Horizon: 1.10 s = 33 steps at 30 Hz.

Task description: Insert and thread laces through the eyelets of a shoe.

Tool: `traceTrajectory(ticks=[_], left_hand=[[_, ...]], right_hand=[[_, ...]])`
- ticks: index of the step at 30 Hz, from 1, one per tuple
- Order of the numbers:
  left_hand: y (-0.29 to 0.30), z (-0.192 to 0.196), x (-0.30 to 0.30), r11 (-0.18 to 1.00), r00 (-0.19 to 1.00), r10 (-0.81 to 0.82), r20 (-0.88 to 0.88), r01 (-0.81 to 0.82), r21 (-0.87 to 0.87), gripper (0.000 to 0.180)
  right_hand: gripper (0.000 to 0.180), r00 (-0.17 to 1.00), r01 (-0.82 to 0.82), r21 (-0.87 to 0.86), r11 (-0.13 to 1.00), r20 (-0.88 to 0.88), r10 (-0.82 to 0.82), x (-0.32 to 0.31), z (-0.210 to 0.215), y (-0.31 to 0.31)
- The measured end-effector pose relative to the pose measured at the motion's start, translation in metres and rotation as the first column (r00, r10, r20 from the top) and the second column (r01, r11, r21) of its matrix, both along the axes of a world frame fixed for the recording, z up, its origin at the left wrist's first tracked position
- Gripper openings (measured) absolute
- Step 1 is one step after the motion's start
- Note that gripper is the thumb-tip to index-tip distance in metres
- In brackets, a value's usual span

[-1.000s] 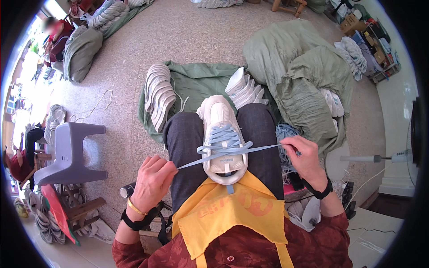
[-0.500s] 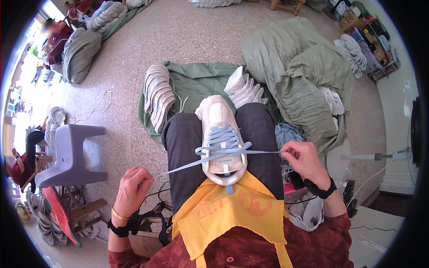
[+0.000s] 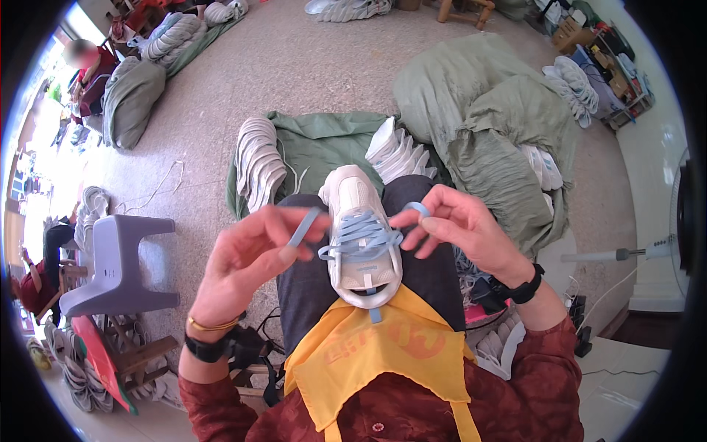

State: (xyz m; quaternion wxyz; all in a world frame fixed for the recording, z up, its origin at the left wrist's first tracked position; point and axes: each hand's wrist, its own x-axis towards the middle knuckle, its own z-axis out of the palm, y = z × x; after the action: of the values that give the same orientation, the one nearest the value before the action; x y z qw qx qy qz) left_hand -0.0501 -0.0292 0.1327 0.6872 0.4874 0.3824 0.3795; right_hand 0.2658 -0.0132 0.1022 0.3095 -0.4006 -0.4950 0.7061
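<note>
A white sneaker (image 3: 348, 193) rests on my lap between my thighs, toe pointing away from me. Its pale blue shoelace (image 3: 362, 239) zigzags up the tongue and lies loosely crossed near the collar. To the left of the shoe, my left hand (image 3: 254, 250), slightly blurred, pinches one stretch of the lace, which sticks up between its fingers. On the opposite side my right hand (image 3: 460, 228) has the other end of the lace at its curled fingers. Both hands are raised close to the shoe.
Several nested white shoes (image 3: 259, 166) stand on a green cloth (image 3: 324, 136) ahead. A large green sack (image 3: 479, 110) with shoes lies at the right, near a fan (image 3: 655, 249). A grey plastic stool (image 3: 114, 258) stands at left; a person (image 3: 92, 70) sits far left.
Both hands have come inward and up from wide apart to beside the shoe. The lace, formerly stretched taut outward to both sides, is now slack.
</note>
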Motion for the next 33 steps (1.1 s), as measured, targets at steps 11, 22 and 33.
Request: traceTrajectory(ticks=[11, 22, 33], left_hand=[[-0.035, -0.061, 0.006, 0.992, 0.988, -0.004, -0.155, 0.024, 0.125, 0.012], [-0.046, -0.072, 0.018, 0.994, 0.982, 0.109, -0.157, -0.11, 0.001, 0.012], [-0.049, -0.086, 0.019, 0.981, 0.971, 0.191, -0.146, -0.194, -0.009, 0.01]], right_hand=[[0.006, 0.97, 0.24, -0.053, 0.969, 0.046, -0.238, 0.0, -0.055, -0.032], [0.006, 0.957, 0.289, 0.044, 0.956, -0.012, -0.289, -0.004, -0.076, -0.034], [0.009, 0.931, 0.145, 0.368, 0.918, 0.264, -0.253, -0.012, -0.068, -0.035]])
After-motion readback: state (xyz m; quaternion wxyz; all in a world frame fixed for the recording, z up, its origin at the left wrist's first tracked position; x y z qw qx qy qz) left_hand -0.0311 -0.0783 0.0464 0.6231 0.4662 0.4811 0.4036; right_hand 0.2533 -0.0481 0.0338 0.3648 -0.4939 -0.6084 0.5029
